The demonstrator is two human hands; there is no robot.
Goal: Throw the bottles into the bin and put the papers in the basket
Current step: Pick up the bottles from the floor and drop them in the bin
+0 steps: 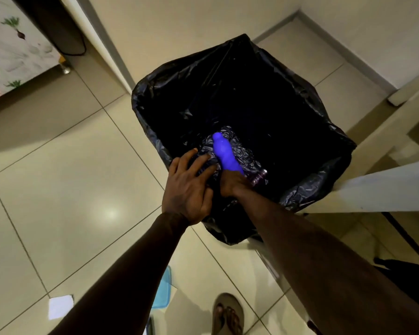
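A bin lined with a black bag (288,76) stands on the tiled floor, its inside dark. Over its near rim, my right hand (232,183) grips the lower end of a bright blue bottle (224,151) that points into the bin. Crumpled clear plastic bottles (240,146) bunch around it, one with a dark cap (260,176) beside my right hand. My left hand (189,184) lies over the crumpled plastic on the left, thumb and fingers spread around it. A white paper (60,306) lies on the floor at the lower left.
A white table leg and frame (377,187) press against the bin's right side. A pale blue flat object (163,291) lies on the floor near my sandalled foot (228,315). A cabinet with a vegetable print (15,54) stands at the upper left.
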